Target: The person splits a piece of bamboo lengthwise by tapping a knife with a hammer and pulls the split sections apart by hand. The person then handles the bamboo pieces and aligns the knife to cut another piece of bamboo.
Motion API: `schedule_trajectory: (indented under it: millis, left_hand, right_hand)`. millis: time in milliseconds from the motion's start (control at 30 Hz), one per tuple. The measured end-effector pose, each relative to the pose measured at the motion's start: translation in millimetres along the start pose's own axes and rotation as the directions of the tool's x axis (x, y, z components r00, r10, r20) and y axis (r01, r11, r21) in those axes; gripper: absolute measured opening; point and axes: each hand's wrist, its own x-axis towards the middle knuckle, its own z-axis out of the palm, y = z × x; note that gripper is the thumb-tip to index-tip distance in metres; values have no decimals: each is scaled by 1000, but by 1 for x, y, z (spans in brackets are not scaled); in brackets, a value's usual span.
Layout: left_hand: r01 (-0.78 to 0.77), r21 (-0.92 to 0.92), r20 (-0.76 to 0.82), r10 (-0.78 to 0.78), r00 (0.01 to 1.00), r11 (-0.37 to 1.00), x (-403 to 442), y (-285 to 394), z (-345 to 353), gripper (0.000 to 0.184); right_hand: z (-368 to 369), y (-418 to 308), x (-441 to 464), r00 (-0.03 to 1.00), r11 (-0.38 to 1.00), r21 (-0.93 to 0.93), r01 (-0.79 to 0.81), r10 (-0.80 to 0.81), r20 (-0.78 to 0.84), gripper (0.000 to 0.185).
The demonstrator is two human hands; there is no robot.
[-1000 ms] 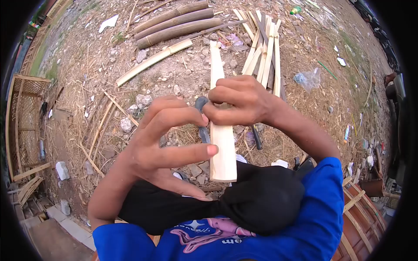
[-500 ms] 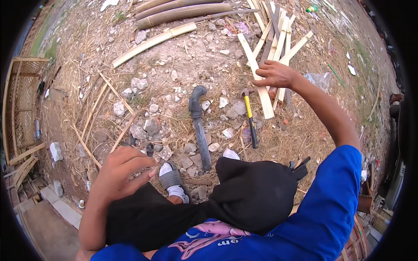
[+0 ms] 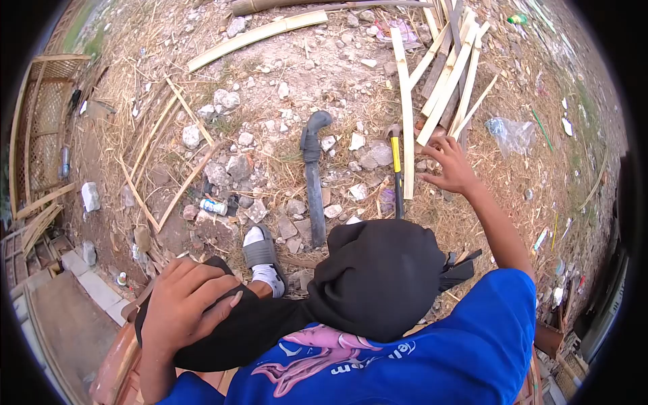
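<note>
My left hand (image 3: 192,305) rests on the black cloth over my left knee, fingers apart and holding nothing. Out over the ground, my right hand (image 3: 449,164) is open, just below a pile of split bamboo strips (image 3: 449,84). To its left a single pale strip (image 3: 405,115) lies lengthwise on the ground. A hammer (image 3: 397,165) with a yellow and black handle is beside that strip, its lower end hidden by my knee. A machete (image 3: 314,179) with a dark wrapped handle lies on the stones between my hands.
A long bamboo piece (image 3: 260,39) lies at the upper left, near a dark pole (image 3: 270,5). Thin sticks (image 3: 185,199), stones and a small can (image 3: 213,206) are scattered on the left. A clear plastic bag (image 3: 511,137) is at right. My sandalled foot (image 3: 263,260) is below the machete.
The pale strip has gone from my right hand to the ground beside the hammer. My right hand has let go of it. My left hand has come down onto my knee.
</note>
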Motion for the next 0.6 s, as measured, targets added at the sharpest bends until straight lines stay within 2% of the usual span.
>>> schedule_trajectory:
  millis: [33, 67, 100, 133, 200, 233, 300, 333, 433, 467, 567, 600]
  left_hand:
    - [31, -65, -17, -33, 999, 997, -8, 8, 5, 26]
    - [58, -132, -37, -64, 997, 990, -15, 15, 13, 27]
    - [82, -201, -56, -95, 994, 976, -21, 23, 22, 27]
    - [77, -260, -66, -97, 993, 963, -24, 29, 32, 26]
    - [85, -424, -81, -131, 988, 902, -27, 38, 54, 26]
    - [69, -487, -101, -134, 986, 871, -24, 41, 64, 26]
    - [32, -501, -131, -112, 985, 865, -16, 48, 75, 24]
    - [8, -501, -148, -94, 985, 865, -14, 49, 81, 24]
    - [-24, -558, -203, -108, 973, 829, -15, 46, 93, 21]
    - [-32, -575, -222, -118, 968, 817, -16, 45, 95, 21]
    - [-69, -580, -236, -87, 968, 812, -14, 36, 95, 23]
    - [-77, -572, -225, -66, 972, 817, -14, 32, 93, 23]
  right_hand:
    - [9, -5, -6, 992, 992, 33, -120, 121, -21, 50]
    - [34, 3, -15, 945, 948, 97, -303, 312, -101, 53]
    - [60, 10, -23, 854, 867, 172, -468, 494, -161, 56]
    - [72, 6, -24, 730, 752, 285, -594, 653, -203, 58]
    - [88, -3, -24, 384, 433, 515, -740, 900, -206, 64]
    - [101, 1, -22, 346, 419, 461, -782, 907, -239, 67]
    - [125, 10, -23, 253, 357, 354, -864, 917, -307, 74]
    - [127, 17, -23, 196, 305, 417, -856, 938, -285, 82]
    - [124, 31, -22, 202, 291, 231, -928, 918, -342, 84]
    - [118, 36, -26, 250, 320, 171, -932, 908, -335, 91]
    - [90, 44, -35, 235, 304, 224, -926, 928, -288, 95]
    - [82, 41, -36, 137, 181, 201, -963, 967, -215, 96]
